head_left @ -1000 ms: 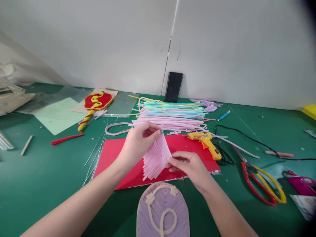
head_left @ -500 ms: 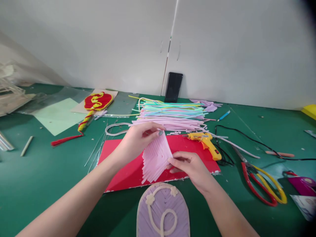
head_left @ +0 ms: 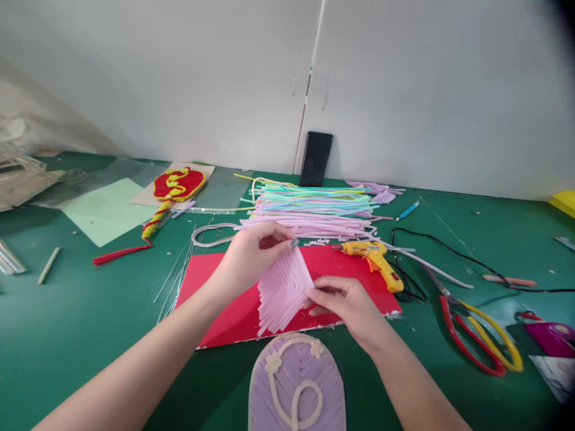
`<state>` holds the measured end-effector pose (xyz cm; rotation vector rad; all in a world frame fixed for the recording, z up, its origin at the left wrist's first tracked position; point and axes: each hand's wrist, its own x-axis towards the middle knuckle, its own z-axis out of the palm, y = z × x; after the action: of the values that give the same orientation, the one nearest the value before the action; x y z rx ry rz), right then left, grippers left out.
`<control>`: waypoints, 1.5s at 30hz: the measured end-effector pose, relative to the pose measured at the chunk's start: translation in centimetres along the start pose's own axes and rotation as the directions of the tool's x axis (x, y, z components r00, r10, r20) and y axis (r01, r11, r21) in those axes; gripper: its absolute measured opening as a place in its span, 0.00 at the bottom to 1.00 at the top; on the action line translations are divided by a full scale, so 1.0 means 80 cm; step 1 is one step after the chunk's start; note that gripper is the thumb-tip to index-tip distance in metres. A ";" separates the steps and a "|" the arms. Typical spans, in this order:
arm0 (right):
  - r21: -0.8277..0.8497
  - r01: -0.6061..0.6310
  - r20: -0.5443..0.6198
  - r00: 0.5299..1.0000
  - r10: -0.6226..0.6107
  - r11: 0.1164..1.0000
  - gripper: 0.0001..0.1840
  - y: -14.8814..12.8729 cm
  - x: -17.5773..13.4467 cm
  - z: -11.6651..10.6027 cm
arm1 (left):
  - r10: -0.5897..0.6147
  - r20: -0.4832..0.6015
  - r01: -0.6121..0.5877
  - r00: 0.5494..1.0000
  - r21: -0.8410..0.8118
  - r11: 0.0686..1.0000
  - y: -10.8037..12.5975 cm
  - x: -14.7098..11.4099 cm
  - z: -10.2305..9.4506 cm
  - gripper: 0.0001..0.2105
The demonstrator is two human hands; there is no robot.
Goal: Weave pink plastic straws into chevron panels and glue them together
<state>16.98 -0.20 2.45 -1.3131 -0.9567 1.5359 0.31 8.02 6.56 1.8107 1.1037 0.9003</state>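
Note:
A pale pink panel of pipe cleaners, laid side by side in slanted rows with ragged ends, is held up over the red board. My left hand pinches its top corner between thumb and fingers. At the right edge, my right hand grips the panel too, with fingers partly behind it. Nearest to me lies a lilac arch-shaped piece with a cream border, two cream flowers and a looping line.
Behind are a pipe cleaner pile and a leaning phone. A yellow glue gun rests on the board's right end, its cord trailing right. Red-and-yellow-handled scissors lie at right. A red-yellow tasselled fan lies at left.
My left hand and forearm have shifted very slightly, the hand now covering a bit more of the panel's top corner. My right hand stays put.

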 end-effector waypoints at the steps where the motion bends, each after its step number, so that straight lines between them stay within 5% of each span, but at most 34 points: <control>1: -0.004 0.004 0.001 1.000 -0.004 1.000 0.12 0.001 0.000 0.000 | 0.000 -0.001 0.000 1.000 0.004 1.000 0.000 0.000 0.000 0.04; 45: -0.050 0.028 0.003 1.000 -0.028 0.998 0.13 0.003 0.001 0.001 | -0.077 -0.017 0.076 0.997 -0.093 0.993 -0.003 -0.001 0.002 0.04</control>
<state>16.89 -0.21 2.23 -1.3280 -1.0172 1.5017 0.32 7.95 6.24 1.6761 1.1184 0.9115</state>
